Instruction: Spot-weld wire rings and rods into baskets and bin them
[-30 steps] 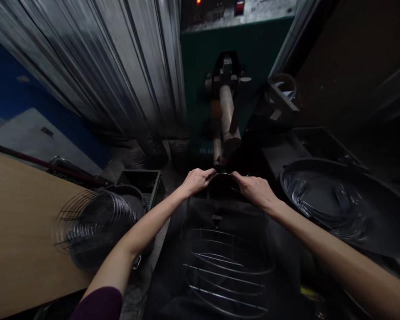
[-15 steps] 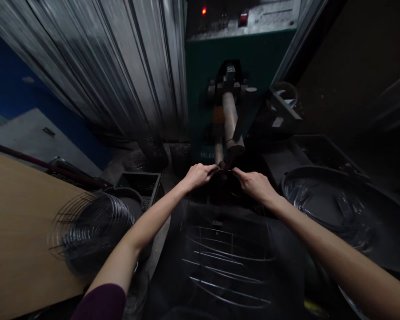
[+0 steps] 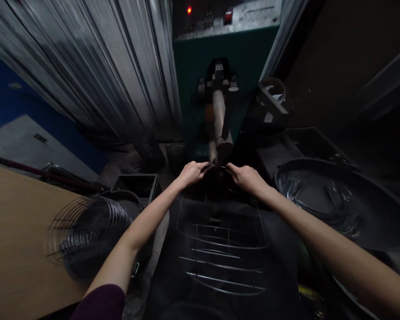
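My left hand [image 3: 194,173] and my right hand [image 3: 246,176] are closed on opposite ends of a thin metal wire piece [image 3: 221,167]. Both pinch it at the lower end of the machine's metal arm [image 3: 220,116], one hand on each side of the tip. The machine body [image 3: 246,49] is green. Below my hands, a curved wire frame [image 3: 225,268] with several cross wires lies over dark cloth. How the held piece joins the frame is too dark to tell.
At left, many wire rings [image 3: 96,222] stand on a round container beside a dark crate [image 3: 136,186] and a wooden board [image 3: 23,240]. At right, a large round tray [image 3: 383,213] holds bent wires. Corrugated metal [image 3: 120,53] rises behind.
The view has shifted a little, so the machine and wire frame sit further left. Both hands still pinch the wire piece at the machine tip.
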{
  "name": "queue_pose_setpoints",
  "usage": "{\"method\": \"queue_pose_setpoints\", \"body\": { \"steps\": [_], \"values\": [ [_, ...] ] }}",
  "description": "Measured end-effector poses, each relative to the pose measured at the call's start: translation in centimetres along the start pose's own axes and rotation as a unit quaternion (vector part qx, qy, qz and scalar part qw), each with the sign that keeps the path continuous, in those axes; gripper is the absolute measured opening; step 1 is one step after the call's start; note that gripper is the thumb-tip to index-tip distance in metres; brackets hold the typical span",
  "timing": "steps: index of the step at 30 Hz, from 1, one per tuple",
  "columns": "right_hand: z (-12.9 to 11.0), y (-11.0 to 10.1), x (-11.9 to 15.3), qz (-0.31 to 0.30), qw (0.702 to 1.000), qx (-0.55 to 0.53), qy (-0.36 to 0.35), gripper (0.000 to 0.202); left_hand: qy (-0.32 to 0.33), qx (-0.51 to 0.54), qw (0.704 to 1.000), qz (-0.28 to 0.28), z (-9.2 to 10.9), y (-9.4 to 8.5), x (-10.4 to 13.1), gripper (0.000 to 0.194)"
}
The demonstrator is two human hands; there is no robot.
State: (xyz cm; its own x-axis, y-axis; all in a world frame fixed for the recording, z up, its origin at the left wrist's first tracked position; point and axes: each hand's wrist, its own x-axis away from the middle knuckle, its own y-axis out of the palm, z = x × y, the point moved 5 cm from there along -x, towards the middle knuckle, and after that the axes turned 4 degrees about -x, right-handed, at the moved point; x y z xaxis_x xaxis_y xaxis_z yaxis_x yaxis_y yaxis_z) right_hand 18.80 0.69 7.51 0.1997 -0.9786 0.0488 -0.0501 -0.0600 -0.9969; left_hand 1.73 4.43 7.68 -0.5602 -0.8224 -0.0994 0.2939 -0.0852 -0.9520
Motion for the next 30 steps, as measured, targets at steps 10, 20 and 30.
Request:
{"method": "queue_pose_setpoints", "body": {
  "steps": [10,20,30],
  "values": [
    [-0.6,-0.4,-0.2,0.0,1.0,-0.014,-0.013,0.037,0.011,0.031,0.999,0.006,-0.5,0.0,0.2,0.029],
    [0.1,-0.3,-0.2,-0.002,1.0,-0.015,-0.016,0.036,0.003,0.035,0.999,0.008,0.3,-0.1,0.2,0.03],
    [3.1,1.1,3.9,-0.1,0.968,-0.229,0.014,0.035,-0.006,0.047,0.999,0.007,0.5,0.4,-0.5,0.031]
  ]
}}
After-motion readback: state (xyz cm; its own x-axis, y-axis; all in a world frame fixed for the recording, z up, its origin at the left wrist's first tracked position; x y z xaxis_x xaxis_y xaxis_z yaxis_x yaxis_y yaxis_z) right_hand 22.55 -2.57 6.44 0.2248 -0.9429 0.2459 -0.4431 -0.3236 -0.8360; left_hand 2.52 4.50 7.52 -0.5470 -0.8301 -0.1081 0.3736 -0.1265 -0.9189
